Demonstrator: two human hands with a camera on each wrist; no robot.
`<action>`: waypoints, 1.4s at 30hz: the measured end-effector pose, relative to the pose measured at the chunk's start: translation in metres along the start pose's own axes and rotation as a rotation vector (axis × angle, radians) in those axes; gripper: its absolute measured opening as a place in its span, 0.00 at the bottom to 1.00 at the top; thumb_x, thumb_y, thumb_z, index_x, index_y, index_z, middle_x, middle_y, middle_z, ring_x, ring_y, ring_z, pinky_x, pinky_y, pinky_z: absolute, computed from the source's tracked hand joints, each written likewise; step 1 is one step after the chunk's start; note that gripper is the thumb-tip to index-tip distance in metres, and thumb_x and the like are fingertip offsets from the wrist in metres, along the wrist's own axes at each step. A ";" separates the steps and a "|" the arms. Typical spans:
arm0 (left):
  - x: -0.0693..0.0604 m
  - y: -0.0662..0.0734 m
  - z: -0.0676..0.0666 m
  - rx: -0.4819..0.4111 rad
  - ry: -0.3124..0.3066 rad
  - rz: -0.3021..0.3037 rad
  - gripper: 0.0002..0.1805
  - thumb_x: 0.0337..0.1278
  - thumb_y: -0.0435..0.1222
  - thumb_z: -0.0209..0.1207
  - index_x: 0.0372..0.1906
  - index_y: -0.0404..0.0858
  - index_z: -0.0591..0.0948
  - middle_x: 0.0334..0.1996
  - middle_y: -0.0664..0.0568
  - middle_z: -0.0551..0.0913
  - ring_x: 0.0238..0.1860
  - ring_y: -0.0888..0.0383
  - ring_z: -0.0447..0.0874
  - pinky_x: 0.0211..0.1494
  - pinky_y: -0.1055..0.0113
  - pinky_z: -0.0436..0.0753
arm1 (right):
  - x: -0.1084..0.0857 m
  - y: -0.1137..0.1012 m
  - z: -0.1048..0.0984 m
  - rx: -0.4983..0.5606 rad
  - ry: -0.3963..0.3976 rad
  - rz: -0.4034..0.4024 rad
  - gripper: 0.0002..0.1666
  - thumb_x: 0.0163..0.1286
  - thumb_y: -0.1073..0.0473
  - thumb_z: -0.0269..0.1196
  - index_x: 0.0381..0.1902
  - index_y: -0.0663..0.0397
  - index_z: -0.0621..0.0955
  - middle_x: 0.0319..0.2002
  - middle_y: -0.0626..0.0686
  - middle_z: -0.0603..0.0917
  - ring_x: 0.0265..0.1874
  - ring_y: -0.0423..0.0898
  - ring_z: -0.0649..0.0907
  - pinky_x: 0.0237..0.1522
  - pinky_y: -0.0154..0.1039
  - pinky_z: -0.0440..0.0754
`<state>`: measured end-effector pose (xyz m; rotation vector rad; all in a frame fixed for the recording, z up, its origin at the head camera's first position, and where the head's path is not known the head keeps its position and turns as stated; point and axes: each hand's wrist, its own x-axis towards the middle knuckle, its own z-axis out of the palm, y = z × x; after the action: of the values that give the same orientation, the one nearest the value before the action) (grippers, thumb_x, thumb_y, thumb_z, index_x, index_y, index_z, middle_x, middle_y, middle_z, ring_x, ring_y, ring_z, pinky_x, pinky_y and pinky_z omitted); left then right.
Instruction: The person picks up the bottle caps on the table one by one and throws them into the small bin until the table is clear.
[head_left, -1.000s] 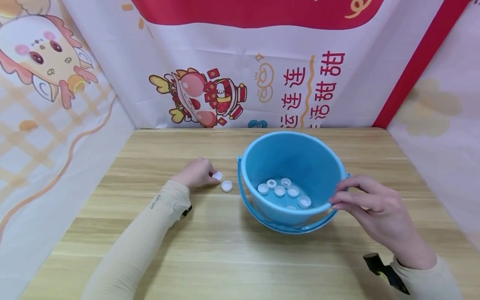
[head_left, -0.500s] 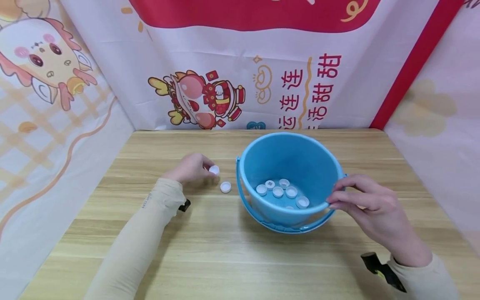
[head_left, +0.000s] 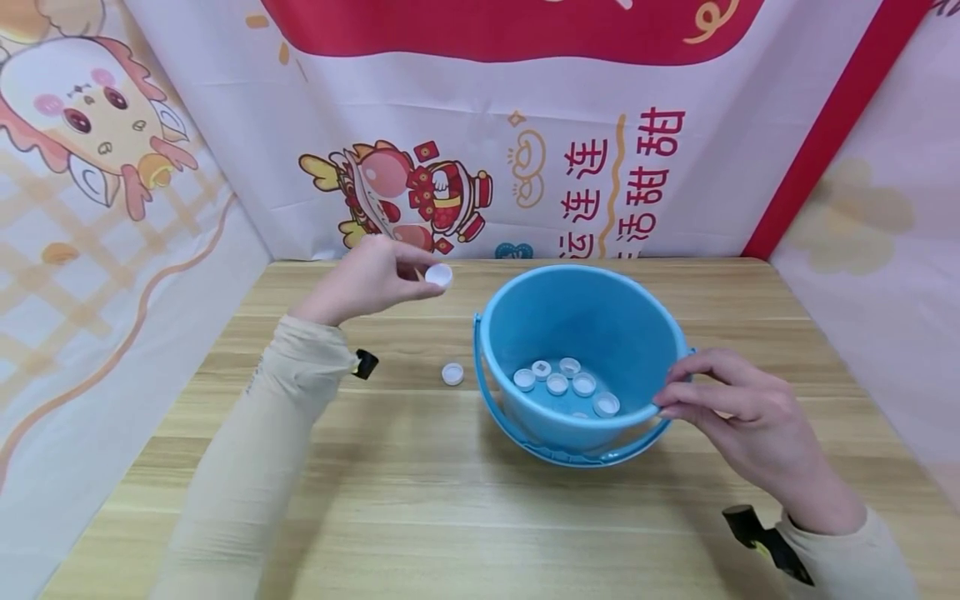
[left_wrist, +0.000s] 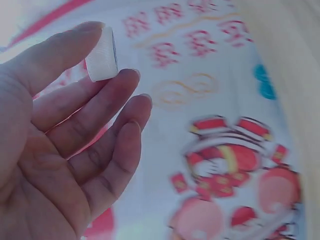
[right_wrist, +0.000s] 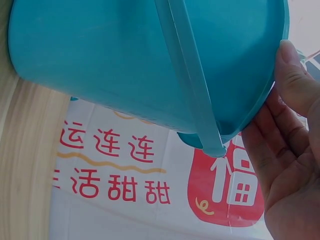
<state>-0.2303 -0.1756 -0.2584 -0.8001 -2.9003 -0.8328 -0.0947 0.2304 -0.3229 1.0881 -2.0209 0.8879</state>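
Observation:
Between thumb and fingers my left hand [head_left: 375, 279] pinches a white bottle cap [head_left: 439, 276], raised above the table to the left of the bucket. In the left wrist view the cap [left_wrist: 102, 56] shows its ridged side, held at the fingertips. My right hand [head_left: 757, 417] grips the rim of a blue bucket [head_left: 585, 292] at its right side, thumb on one face and fingers on the other, as the right wrist view of the bucket [right_wrist: 100, 60] also shows. Several white caps [head_left: 557, 383] lie on the bucket's floor. One more cap [head_left: 452, 374] lies on the table just left of the bucket.
The bucket's handle [head_left: 562, 457] hangs down over its near side. Under everything is a wood-grain table [head_left: 450, 525]. Printed cloth [head_left: 450, 108] closes off the back and both sides.
My left hand has picked a cap off the table and lifted it up and away, toward the back. The right hand stays on the bucket rim, and the bucket has not visibly moved.

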 end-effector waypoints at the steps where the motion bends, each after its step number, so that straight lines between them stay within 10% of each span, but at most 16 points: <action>1: 0.001 0.008 -0.004 0.008 0.006 0.020 0.22 0.55 0.44 0.72 0.54 0.42 0.86 0.37 0.55 0.86 0.32 0.58 0.82 0.36 0.63 0.82 | 0.000 0.000 0.000 0.001 0.002 -0.002 0.26 0.68 0.42 0.61 0.30 0.59 0.89 0.34 0.57 0.83 0.40 0.38 0.80 0.44 0.20 0.77; 19: 0.040 0.124 -0.024 -0.009 -0.061 0.333 0.23 0.56 0.44 0.70 0.56 0.39 0.85 0.37 0.55 0.87 0.35 0.63 0.83 0.39 0.69 0.84 | -0.001 0.001 -0.002 0.001 -0.005 0.002 0.26 0.68 0.41 0.60 0.31 0.59 0.89 0.35 0.56 0.83 0.40 0.36 0.80 0.44 0.20 0.77; 42: 0.053 0.147 -0.008 -0.048 -0.108 0.369 0.24 0.57 0.48 0.69 0.56 0.42 0.85 0.39 0.59 0.87 0.36 0.66 0.82 0.39 0.72 0.83 | -0.001 0.002 -0.003 0.013 -0.014 0.010 0.26 0.68 0.41 0.61 0.32 0.59 0.89 0.35 0.56 0.83 0.41 0.37 0.80 0.46 0.21 0.77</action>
<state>-0.2065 -0.0484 -0.1713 -1.3683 -2.6934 -0.8417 -0.0951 0.2338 -0.3223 1.0957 -2.0365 0.9023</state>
